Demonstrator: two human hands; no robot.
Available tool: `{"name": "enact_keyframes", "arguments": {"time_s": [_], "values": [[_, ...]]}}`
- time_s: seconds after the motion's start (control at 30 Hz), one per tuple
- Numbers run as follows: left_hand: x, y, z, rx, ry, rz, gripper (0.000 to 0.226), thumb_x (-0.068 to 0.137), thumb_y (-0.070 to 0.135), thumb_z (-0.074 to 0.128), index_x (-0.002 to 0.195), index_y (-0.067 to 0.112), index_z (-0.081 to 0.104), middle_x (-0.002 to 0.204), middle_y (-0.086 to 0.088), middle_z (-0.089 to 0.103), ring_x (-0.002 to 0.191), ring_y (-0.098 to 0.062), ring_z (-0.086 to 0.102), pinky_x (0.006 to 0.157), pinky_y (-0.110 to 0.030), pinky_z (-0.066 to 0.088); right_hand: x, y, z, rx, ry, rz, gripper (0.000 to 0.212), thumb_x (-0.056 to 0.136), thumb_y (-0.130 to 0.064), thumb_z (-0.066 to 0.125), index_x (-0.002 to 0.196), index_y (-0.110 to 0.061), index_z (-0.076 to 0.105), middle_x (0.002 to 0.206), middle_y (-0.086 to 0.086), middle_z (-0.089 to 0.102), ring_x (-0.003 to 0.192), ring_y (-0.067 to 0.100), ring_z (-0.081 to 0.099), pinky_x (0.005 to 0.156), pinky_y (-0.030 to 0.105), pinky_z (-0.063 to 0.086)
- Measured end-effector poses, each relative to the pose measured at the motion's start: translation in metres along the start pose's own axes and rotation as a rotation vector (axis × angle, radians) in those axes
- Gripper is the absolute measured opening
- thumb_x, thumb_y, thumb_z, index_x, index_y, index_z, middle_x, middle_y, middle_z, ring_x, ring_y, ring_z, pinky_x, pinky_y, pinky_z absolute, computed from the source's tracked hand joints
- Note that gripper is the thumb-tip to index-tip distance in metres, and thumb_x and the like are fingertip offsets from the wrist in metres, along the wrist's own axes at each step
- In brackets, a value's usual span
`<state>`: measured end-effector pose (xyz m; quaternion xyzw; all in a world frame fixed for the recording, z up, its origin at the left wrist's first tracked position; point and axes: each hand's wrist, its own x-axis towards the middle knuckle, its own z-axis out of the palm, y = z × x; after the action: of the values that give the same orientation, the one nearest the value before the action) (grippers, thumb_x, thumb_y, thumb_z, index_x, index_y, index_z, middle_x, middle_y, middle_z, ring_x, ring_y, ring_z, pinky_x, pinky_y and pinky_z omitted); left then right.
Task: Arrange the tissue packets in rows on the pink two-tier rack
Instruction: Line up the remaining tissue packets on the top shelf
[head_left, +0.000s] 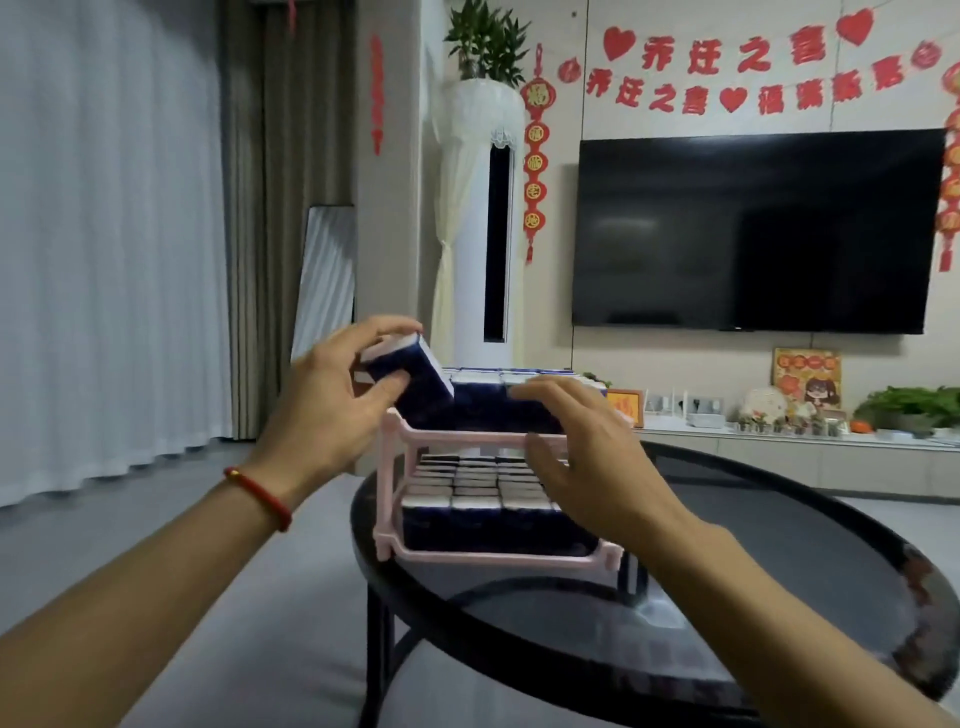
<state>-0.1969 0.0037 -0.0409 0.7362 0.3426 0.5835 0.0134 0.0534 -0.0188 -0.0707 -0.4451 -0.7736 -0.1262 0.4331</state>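
Rack (470, 437) upper-tier packets (483, 402) partly hidden behind right hand (582, 447).

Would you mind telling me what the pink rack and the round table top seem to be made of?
The rack looks like moulded plastic: matte pink, with thick one-piece rails and posts. The table top looks like dark tinted glass, probably: it is glossy, mirrors the room, and the black frame shows through it.

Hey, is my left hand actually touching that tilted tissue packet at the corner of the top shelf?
Touching. The head view shows the left hand gripping the tilted tissue packet, fingers over its top edge and thumb pressed on its dark side.
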Motion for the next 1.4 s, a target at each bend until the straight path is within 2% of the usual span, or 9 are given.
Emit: {"name": "enact_keyframes", "arguments": {"time_s": [0.17,0.33,0.47,0.6,0.73,0.97,1.17,1.27,1.4], "values": [[0.022,-0.028,0.003,0.035,0.0,-0.003,0.047,0.093,0.004,0.071,0.126,0.037,0.067,0.123,0.006,0.068,0.112,-0.011,0.064,0.093,-0.026,0.055,0.045,-0.009,0.023,-0.306,-0.154,-0.025,0.066,0.098,-0.035,0.057,0.156,-0.042,0.027,0.167,-0.008,0.025,0.154,0.018,0.017,0.125,0.058,0.009],[0.035,-0.038,0.018,0.087,-0.008,0.024,0.043,0.093,0.004,0.071,0.127,0.031,0.069,0.124,0.006,0.067,0.111,-0.011,0.058,0.085,-0.008,0.043,0.044,0.003,0.035,-0.362,-0.18,0.066,0.065,0.096,-0.037,0.055,0.154,-0.045,0.026,0.159,-0.014,0.035,0.15,0.017,0.023,0.125,0.06,-0.003],[0.037,-0.043,0.027,0.215,-0.041,0.101,0.042,0.092,0.002,0.072,0.128,0.023,0.071,0.114,0.005,0.066,0.103,-0.009,0.056,0.08,0.0,0.041,0.043,0.002,0.034,-0.348,-0.179,0.073,0.067,0.095,-0.034,0.055,0.154,-0.045,0.026,0.159,-0.015,0.035,0.15,0.017,0.024,0.125,0.058,-0.001],[0.037,-0.047,0.033,0.194,-0.121,0.026,0.044,0.094,0.003,0.069,0.133,0.021,0.069,0.123,0.0,0.07,0.113,-0.014,0.061,0.102,-0.03,0.053,0.041,0.003,0.035,-0.35,-0.174,0.058,0.066,0.095,-0.034,0.055,0.154,-0.044,0.026,0.159,-0.014,0.035,0.149,0.017,0.025,0.124,0.059,0.002],[0.036,-0.05,0.04,0.166,-0.304,-0.092,0.049,0.098,0.003,0.064,0.141,0.026,0.063,0.151,0.001,0.055,0.141,-0.016,0.046,0.121,-0.04,0.036,0.041,0.006,0.036,-0.372,-0.177,0.042,0.068,0.095,-0.036,0.055,0.154,-0.044,0.024,0.159,-0.014,0.033,0.149,0.018,0.025,0.124,0.06,0.004],[0.047,-0.043,0.029,0.221,-0.466,-0.125,0.044,0.103,0.019,0.059,0.145,0.031,0.057,0.146,0.002,0.06,0.135,-0.021,0.053,0.11,-0.036,0.048,0.047,0.001,0.023,-0.413,-0.292,-0.019,0.073,0.093,-0.048,0.048,0.159,-0.042,0.016,0.164,-0.01,0.031,0.148,0.02,0.03,0.12,0.058,0.019],[0.088,-0.046,0.026,0.099,-0.462,-0.249,0.045,0.111,0.032,0.036,0.154,0.021,0.046,0.159,0.001,0.045,0.149,-0.019,0.036,0.124,-0.043,0.026,0.092,0.047,-0.015,-0.056,-0.259,0.175,0.05,0.103,-0.047,0.036,0.139,-0.023,0.061,0.149,-0.002,0.056,0.128,0.021,0.055,0.111,0.043,0.042],[0.109,-0.054,0.044,0.063,-0.591,-0.352,0.05,0.112,0.036,0.033,0.157,0.016,0.04,0.163,0.0,0.038,0.152,-0.019,0.031,0.124,-0.038,0.02,0.12,0.08,-0.015,0.032,-0.416,0.302,0.043,0.105,-0.045,0.045,0.142,-0.03,0.06,0.151,-0.007,0.054,0.13,0.016,0.051,0.114,0.04,0.036],[0.12,-0.078,0.062,0.041,-0.758,-0.503,0.054,0.107,0.048,0.043,0.131,0.006,0.064,0.12,-0.01,0.071,0.11,-0.022,0.064,0.111,-0.044,0.043,0.141,0.105,-0.001,0.141,-0.627,0.45,0.045,0.1,-0.055,0.05,0.137,-0.035,0.064,0.143,-0.005,0.062,0.131,0.018,0.057,0.121,0.046,0.031]]}}
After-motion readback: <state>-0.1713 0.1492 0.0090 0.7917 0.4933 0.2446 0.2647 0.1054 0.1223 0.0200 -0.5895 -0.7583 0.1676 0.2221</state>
